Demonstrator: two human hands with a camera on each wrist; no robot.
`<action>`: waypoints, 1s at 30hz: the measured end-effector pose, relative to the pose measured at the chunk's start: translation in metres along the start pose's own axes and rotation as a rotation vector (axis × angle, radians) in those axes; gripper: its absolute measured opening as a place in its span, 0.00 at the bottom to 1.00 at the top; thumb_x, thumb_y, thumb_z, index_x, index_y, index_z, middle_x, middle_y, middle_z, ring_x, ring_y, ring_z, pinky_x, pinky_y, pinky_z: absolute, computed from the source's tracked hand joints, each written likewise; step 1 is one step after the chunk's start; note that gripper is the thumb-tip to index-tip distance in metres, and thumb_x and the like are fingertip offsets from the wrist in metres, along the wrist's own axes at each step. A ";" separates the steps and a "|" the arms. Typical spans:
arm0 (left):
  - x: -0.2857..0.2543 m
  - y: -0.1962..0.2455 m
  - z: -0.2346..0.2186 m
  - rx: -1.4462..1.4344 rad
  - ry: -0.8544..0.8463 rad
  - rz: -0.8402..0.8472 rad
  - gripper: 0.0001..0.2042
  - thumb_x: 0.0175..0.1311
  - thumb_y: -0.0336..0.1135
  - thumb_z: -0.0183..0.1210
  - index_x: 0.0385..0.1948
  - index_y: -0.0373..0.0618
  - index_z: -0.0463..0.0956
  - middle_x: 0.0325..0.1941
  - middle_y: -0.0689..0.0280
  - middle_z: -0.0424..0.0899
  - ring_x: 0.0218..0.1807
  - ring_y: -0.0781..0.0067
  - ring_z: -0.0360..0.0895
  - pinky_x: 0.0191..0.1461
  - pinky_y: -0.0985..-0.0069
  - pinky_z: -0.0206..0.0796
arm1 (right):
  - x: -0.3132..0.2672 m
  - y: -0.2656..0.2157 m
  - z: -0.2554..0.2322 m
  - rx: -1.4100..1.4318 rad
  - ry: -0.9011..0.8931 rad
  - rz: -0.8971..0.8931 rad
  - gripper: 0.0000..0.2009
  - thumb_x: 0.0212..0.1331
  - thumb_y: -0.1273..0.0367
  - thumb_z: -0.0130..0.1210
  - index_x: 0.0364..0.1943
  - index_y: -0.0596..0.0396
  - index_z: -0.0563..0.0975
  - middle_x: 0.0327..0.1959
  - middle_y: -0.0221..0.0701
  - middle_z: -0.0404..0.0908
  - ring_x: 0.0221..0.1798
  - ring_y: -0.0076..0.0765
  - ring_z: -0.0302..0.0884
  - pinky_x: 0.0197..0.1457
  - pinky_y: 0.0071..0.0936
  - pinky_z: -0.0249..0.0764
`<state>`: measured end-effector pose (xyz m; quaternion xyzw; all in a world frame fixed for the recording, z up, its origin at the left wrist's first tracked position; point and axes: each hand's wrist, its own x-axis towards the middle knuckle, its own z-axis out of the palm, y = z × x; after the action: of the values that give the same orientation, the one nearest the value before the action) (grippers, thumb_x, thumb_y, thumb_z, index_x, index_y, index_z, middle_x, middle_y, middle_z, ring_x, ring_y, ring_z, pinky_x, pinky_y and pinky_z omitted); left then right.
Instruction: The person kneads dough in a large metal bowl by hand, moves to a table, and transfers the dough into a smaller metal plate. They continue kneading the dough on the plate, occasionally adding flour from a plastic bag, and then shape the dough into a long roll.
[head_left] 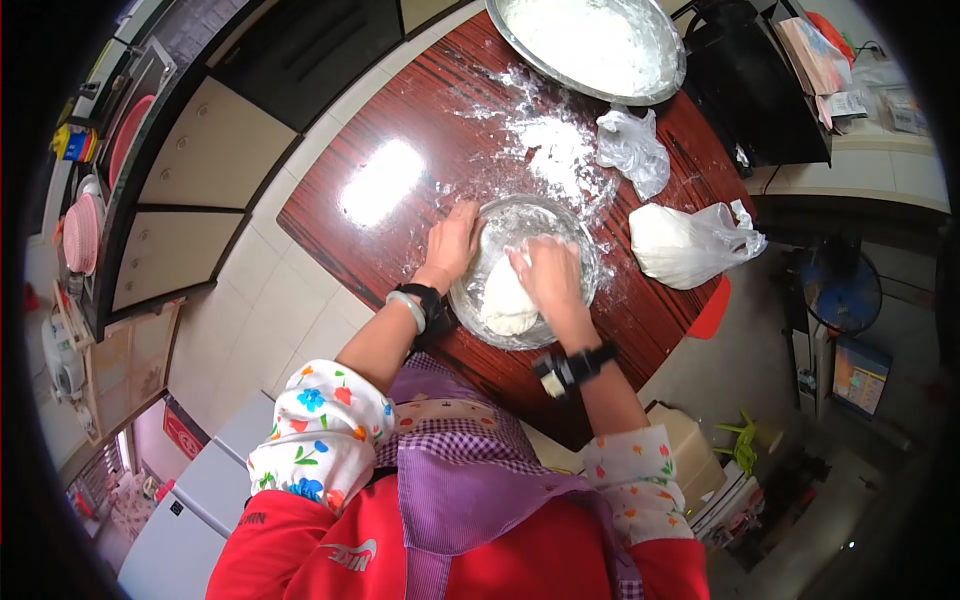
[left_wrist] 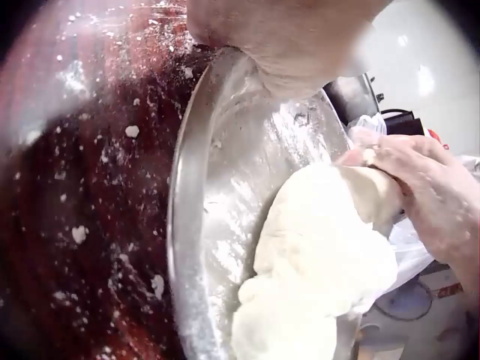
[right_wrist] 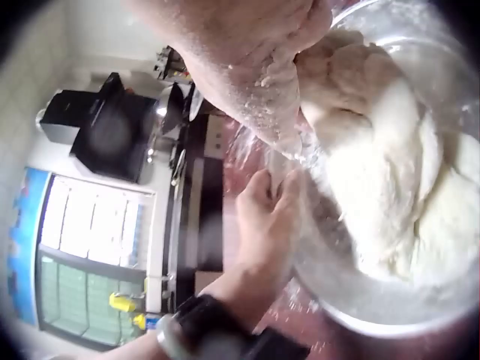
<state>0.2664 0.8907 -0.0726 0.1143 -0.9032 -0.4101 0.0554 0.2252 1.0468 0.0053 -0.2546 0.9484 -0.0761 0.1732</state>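
Observation:
A metal bowl (head_left: 515,220), dusted inside with flour, stands near the front of the table. In it lies a lump of white dough (head_left: 507,303), thick and folded in the right wrist view. My left hand (head_left: 453,243) holds the bowl's left rim, with thumb and fingers at the edge. The right hand (head_left: 550,272), slightly blurred in the head view, grips the upper part of the dough. Its fingers curl over the dough's end in the left wrist view, and part of the lump is hidden beneath them.
Loose flour (head_left: 560,155) is scattered over the dark red table (head_left: 330,250). A large basin of flour (head_left: 590,45) stands at the far edge. To the right lie a crumpled plastic bag (head_left: 635,150) and a filled white bag (head_left: 675,245). A red flat object (head_left: 710,310) juts past the right edge.

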 end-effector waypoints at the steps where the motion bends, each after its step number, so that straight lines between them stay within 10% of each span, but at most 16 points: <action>1: -0.003 0.000 0.001 -0.002 0.001 0.001 0.07 0.63 0.34 0.52 0.36 0.42 0.67 0.36 0.50 0.73 0.37 0.41 0.72 0.37 0.55 0.66 | -0.015 -0.004 -0.002 -0.020 0.076 -0.015 0.12 0.57 0.59 0.54 0.30 0.54 0.79 0.33 0.38 0.79 0.40 0.43 0.76 0.47 0.39 0.64; 6: -0.006 0.001 0.002 0.064 0.030 -0.079 0.05 0.63 0.32 0.50 0.34 0.42 0.66 0.37 0.51 0.73 0.37 0.44 0.74 0.37 0.55 0.67 | -0.064 -0.011 0.024 0.050 0.232 -0.135 0.09 0.51 0.62 0.58 0.22 0.49 0.74 0.26 0.34 0.74 0.34 0.40 0.74 0.37 0.38 0.65; 16: -0.007 0.001 0.008 0.041 0.102 -0.156 0.06 0.62 0.32 0.52 0.32 0.42 0.66 0.35 0.52 0.72 0.36 0.42 0.73 0.36 0.55 0.66 | 0.073 0.017 0.066 -0.046 0.434 -0.172 0.07 0.54 0.64 0.52 0.28 0.52 0.74 0.30 0.35 0.74 0.43 0.41 0.69 0.48 0.39 0.61; 25: -0.009 0.000 0.009 0.042 0.109 -0.158 0.08 0.64 0.36 0.50 0.32 0.41 0.65 0.36 0.49 0.73 0.38 0.41 0.72 0.39 0.54 0.65 | -0.005 -0.017 0.038 -0.093 0.222 -0.255 0.16 0.54 0.61 0.53 0.43 0.56 0.76 0.45 0.38 0.76 0.50 0.43 0.68 0.51 0.45 0.60; 30: -0.009 0.000 0.010 0.071 0.112 -0.170 0.07 0.64 0.34 0.50 0.33 0.41 0.66 0.36 0.49 0.73 0.38 0.42 0.73 0.38 0.55 0.66 | -0.063 -0.023 0.014 0.088 0.312 -0.183 0.12 0.48 0.59 0.59 0.25 0.52 0.77 0.29 0.33 0.74 0.42 0.41 0.69 0.45 0.41 0.63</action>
<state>0.2731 0.9000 -0.0792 0.2150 -0.8997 -0.3740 0.0667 0.2917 1.0582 0.0156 -0.3172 0.9323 -0.1717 0.0275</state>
